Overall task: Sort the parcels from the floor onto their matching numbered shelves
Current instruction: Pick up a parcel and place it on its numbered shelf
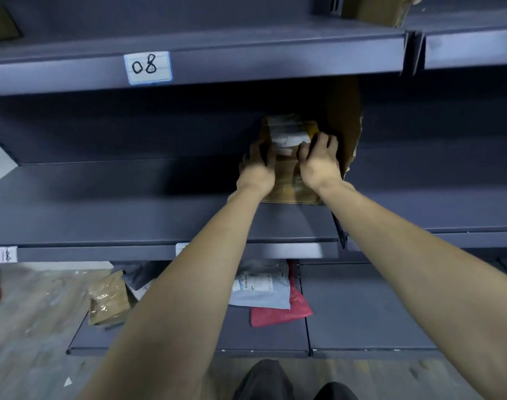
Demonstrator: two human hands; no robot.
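Note:
A brown cardboard parcel point(289, 180) with white labels lies on the middle grey shelf point(131, 203), under the shelf edge tagged "08" point(148, 67). My left hand point(256, 168) grips its left side and my right hand point(318, 160) holds its right top, fingers curled over the label. Both arms reach forward from below. The parcel's far end is in shadow. A tag marked "18" point(7, 254) sits on the middle shelf's front edge at the left; another tag there is mostly hidden by my left arm.
A large upright cardboard sheet point(344, 122) stands just right of the parcel. On the lowest shelf lie a brown parcel point(108, 298), a grey mailer point(261, 284) and a red bag point(284, 310). Another box point(376, 10) sits on the top shelf.

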